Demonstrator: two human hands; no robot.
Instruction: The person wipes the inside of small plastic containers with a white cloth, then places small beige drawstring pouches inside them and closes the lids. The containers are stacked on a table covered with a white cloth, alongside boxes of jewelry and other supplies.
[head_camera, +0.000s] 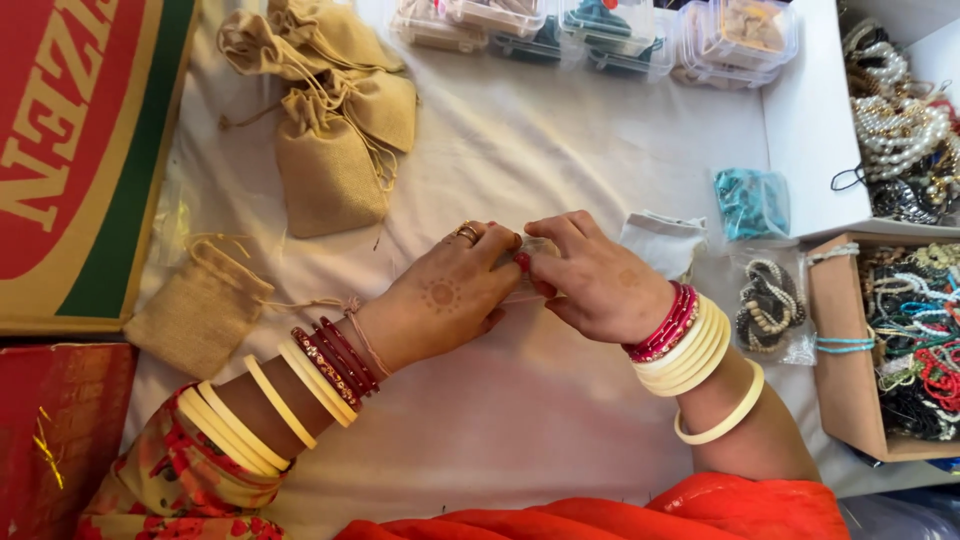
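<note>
My left hand (445, 300) and my right hand (595, 280) meet over the white cloth (520, 150) at the middle of the table. Both pinch a small clear plastic packet (530, 250) between fingertips; most of it is hidden by the fingers. The left hand wears a ring, and both wrists carry cream and red bangles. A folded white pouch (662, 240) lies just right of my right hand.
Burlap drawstring bags (335, 120) lie at the back left, one more (200, 305) near my left forearm. Clear plastic boxes (600, 30) line the far edge. Bagged beads (770, 300), a turquoise packet (752, 200) and a cardboard tray of bracelets (915, 340) sit right. A printed carton (80, 150) stands left.
</note>
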